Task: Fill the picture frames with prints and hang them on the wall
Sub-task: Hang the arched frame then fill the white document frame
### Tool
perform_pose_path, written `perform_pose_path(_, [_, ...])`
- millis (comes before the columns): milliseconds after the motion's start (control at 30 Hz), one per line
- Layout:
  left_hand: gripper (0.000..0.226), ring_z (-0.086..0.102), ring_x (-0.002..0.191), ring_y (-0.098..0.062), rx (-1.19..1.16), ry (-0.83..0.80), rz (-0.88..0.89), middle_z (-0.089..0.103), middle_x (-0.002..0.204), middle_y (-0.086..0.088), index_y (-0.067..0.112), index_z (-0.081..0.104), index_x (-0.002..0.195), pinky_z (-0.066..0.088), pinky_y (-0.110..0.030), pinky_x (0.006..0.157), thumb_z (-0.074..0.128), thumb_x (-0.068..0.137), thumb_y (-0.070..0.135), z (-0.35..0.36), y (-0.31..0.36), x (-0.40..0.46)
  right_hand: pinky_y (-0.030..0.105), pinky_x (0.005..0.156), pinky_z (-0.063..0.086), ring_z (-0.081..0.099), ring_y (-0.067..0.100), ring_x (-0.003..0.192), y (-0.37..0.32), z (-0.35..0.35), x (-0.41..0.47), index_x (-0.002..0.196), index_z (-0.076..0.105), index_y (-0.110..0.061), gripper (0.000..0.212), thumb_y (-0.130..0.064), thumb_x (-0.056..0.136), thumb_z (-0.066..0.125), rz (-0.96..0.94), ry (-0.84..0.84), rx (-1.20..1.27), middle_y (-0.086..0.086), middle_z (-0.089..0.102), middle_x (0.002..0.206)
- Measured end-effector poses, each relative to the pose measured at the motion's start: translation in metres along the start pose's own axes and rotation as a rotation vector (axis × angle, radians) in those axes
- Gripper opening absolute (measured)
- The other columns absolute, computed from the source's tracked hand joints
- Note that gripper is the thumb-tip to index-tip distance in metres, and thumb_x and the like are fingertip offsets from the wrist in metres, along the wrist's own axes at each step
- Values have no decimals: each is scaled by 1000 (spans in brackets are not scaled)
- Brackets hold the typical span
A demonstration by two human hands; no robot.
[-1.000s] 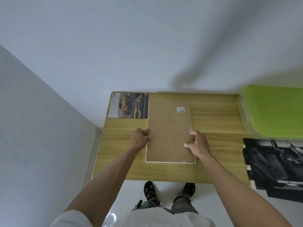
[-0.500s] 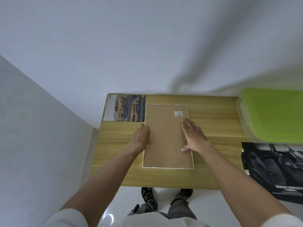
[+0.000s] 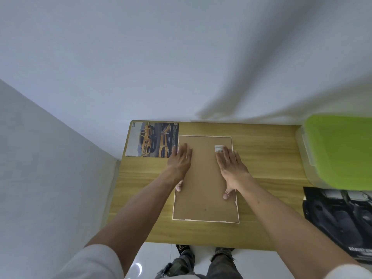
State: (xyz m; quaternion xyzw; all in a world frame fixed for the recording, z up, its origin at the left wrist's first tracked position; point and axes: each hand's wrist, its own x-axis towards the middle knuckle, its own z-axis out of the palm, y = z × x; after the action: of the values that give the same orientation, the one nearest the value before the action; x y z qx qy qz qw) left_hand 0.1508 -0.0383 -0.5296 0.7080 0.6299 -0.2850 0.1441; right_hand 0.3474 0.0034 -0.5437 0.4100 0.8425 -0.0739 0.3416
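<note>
— So, where is the picture frame (image 3: 205,178) lying at this moment?

— It is lying face down in the middle of the tabletop (image 3: 265,158), with its brown backing board facing up and a thin white rim showing around it. Both hands are resting flat on the board. The left hand (image 3: 181,160) is pressing near the left edge, and the right hand (image 3: 231,166) is pressing near the right edge, beside a small white label (image 3: 219,148). No grip is closing on anything; the fingers are spread and the palms are lying open.

— What is risking to go wrong?

— I am thinking the board is perhaps not sitting fully inside the rim. If the hands are pushing unevenly, one corner may be lifting, and a print inside could be creasing. I cannot tell whether a print is already under the board.

— Anything else?

— Yes. The left hand is lying just beside the yellow car print (image 3: 155,139), so a sliding move may be dragging it. Also, pushing too hard in the middle may be bending the thin board. The dark car poster (image 3: 338,218) is hanging partly over the right edge, under the green-lidded box (image 3: 342,148), and it may be falling if somebody is bumping it.
</note>
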Motion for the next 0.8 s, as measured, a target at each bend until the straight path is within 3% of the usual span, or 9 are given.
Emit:
perform_pose_path(67, [89,-15,148,-37,-23,26,18,-18,159,-23,-1,-14,151,-1,-48,121,53,94,8,1,-1,8,50,121,-11,-28,40,146,4,-3,6,150,-29,-6,169,-60,45,91,-36,7,12,23,-36,155])
perform_pose_path(167, [76,-15,149,-34,-110,13,78,-21,159,-20,-1,-14,152,2,-43,122,42,100,3,2,-5,19,47,122,-11,-31,37,145,8,-2,13,148,-32,-8,172,-59,42,93,-93,-8,49,18,-39,155])
perform_pose_path(333, [115,-20,147,-34,-83,-61,123,-28,156,-20,-2,-19,150,3,-44,123,74,83,15,4,-12,20,46,123,-8,-32,33,145,17,2,15,150,-31,-11,172,-62,41,91,-136,-2,110,11,-44,151])
perform_pose_path(433, [104,-21,147,-32,-141,-21,131,-27,157,-20,0,-19,150,0,-42,123,65,89,6,2,-12,17,44,124,-6,-33,30,145,19,2,13,151,-31,-13,172,-63,39,91,-140,15,140,8,-46,149])
perform_pose_path(500, [113,-25,146,-31,-210,-18,124,-31,156,-17,4,-20,151,-5,-42,122,70,83,5,5,-15,13,44,123,-7,-34,28,145,18,3,9,152,-29,-17,169,-59,41,92,-116,13,175,8,-43,153])
perform_pose_path(567, [135,-32,142,-31,-294,-47,117,-38,152,-13,10,-22,151,-10,-44,118,85,69,14,13,-15,5,44,123,-5,-36,26,144,16,5,-1,153,-26,-26,162,-50,46,94,-78,-8,297,7,-44,154])
perform_pose_path(633, [135,-31,142,-32,-473,-70,73,-37,153,-10,16,-18,153,-6,-45,118,87,67,23,25,-12,-5,44,123,3,-34,23,146,16,12,-11,156,-15,-35,144,-42,57,90,-24,-12,534,-1,-44,154])
perform_pose_path(733, [112,-7,149,-36,-856,9,-79,-14,162,-13,16,-3,156,13,-48,121,77,79,27,42,-5,-15,40,119,24,1,24,153,13,22,-22,157,15,-37,98,-37,77,72,170,95,996,-9,-20,161])
perform_pose_path(800, [89,30,139,-38,-993,162,-169,28,155,-18,9,26,149,33,-44,112,77,78,26,45,1,-18,29,98,42,42,22,135,9,25,-22,147,39,-31,68,-32,84,64,326,216,1136,4,22,155])
